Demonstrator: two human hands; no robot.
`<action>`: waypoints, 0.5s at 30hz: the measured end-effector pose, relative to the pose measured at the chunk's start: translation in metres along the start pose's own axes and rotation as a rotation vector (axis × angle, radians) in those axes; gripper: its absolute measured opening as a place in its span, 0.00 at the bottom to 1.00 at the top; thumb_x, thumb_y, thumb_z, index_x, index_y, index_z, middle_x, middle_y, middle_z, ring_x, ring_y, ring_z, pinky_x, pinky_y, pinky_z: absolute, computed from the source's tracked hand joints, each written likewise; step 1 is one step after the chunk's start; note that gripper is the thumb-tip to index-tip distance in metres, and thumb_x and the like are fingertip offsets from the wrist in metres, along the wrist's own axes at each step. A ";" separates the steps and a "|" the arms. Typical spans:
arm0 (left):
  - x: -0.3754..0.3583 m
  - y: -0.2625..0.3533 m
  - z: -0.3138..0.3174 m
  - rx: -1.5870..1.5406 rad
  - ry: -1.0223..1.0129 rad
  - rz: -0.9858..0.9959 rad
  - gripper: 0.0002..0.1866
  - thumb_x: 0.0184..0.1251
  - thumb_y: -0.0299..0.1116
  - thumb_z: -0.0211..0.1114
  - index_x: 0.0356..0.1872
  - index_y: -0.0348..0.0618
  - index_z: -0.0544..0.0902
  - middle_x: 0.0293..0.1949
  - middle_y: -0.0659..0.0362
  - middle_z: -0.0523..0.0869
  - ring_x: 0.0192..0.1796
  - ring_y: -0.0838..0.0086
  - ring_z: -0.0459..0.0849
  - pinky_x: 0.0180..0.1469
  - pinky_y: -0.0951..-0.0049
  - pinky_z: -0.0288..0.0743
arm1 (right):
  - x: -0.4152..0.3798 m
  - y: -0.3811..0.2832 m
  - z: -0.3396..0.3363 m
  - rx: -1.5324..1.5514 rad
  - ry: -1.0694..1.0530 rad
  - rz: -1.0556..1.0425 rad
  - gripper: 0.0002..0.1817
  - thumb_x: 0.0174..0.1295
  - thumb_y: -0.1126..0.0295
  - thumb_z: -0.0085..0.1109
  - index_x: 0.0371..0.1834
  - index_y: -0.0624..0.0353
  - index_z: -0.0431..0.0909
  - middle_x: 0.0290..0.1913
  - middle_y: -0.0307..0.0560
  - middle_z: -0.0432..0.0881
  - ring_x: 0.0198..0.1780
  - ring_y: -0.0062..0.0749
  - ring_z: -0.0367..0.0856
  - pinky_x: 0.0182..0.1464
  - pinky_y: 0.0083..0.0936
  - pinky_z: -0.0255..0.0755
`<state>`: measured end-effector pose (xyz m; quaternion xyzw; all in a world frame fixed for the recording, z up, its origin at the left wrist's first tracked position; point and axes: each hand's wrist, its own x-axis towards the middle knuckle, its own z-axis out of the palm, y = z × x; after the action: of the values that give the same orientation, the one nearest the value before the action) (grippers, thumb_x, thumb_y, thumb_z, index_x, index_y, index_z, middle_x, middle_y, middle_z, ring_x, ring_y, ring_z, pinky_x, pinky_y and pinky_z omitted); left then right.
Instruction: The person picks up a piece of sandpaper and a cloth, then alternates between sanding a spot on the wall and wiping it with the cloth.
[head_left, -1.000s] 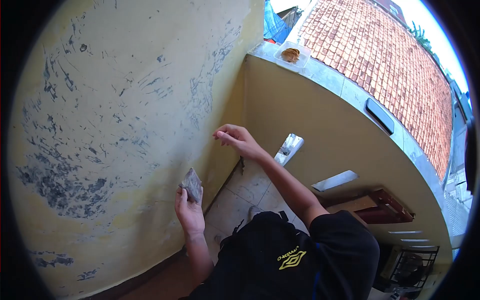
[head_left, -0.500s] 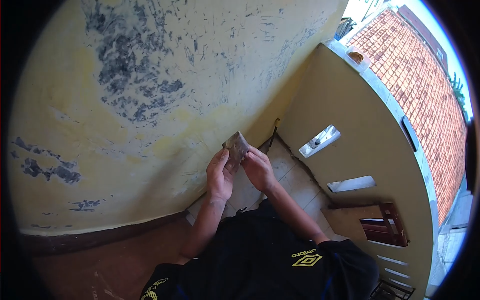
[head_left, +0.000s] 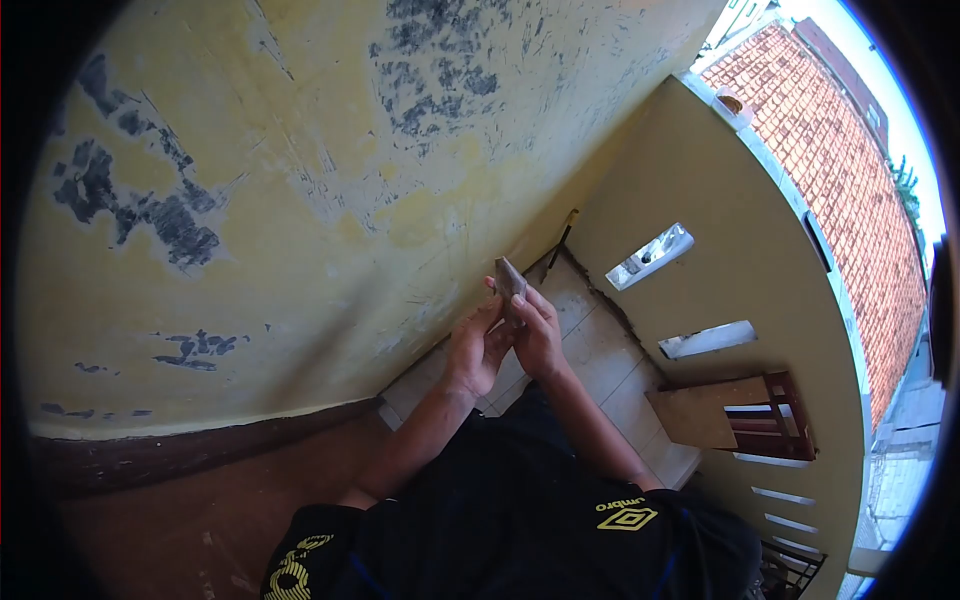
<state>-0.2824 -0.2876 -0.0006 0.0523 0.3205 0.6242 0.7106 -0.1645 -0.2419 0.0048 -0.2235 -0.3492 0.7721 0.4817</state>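
Observation:
A small folded piece of brownish-grey sandpaper (head_left: 510,281) is held up in front of my chest, turned nearly edge-on. My right hand (head_left: 538,338) grips it, with the thumb on its near face and the fingers behind. Lower on the piece, my left hand (head_left: 477,352) is closed against it, and part of its grip is hidden. Just beyond both hands rises a yellow wall (head_left: 330,290) with scraped dark grey patches and white smears.
On the right stands a low beige wall (head_left: 640,180) with slots and a curved ledge, where a clear container (head_left: 733,107) sits. A dark rod with a yellow end (head_left: 563,240) leans in the corner. Against the low wall is a brown wooden piece (head_left: 690,415).
The sandpaper has turned from showing its broad face to nearly edge-on. Both hands have shifted slightly right in view, and the right thumb has come onto the near face. The view has swung left.

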 end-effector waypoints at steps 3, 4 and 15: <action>-0.005 0.005 -0.006 -0.039 0.030 -0.040 0.14 0.83 0.40 0.65 0.62 0.51 0.84 0.54 0.67 0.90 0.56 0.76 0.88 0.56 0.69 0.79 | -0.008 0.017 0.011 -0.098 0.195 -0.123 0.15 0.78 0.70 0.64 0.63 0.63 0.86 0.52 0.35 0.89 0.51 0.15 0.81 0.56 0.19 0.73; -0.005 0.006 -0.009 -0.020 0.065 -0.021 0.13 0.83 0.40 0.65 0.61 0.52 0.84 0.53 0.67 0.90 0.55 0.76 0.89 0.55 0.69 0.79 | -0.012 0.017 0.019 -0.108 0.247 -0.147 0.15 0.78 0.70 0.64 0.63 0.63 0.86 0.52 0.35 0.89 0.51 0.16 0.82 0.57 0.19 0.74; -0.024 -0.012 -0.023 0.277 0.082 0.244 0.06 0.75 0.38 0.76 0.44 0.49 0.90 0.38 0.71 0.88 0.33 0.90 0.75 0.35 0.81 0.63 | -0.030 0.015 0.034 0.303 0.107 -0.060 0.21 0.79 0.71 0.61 0.71 0.67 0.78 0.66 0.50 0.84 0.65 0.29 0.80 0.71 0.30 0.70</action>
<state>-0.2841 -0.3195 -0.0156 0.1625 0.4233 0.6574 0.6019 -0.1836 -0.2845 0.0161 -0.1785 -0.2093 0.7881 0.5506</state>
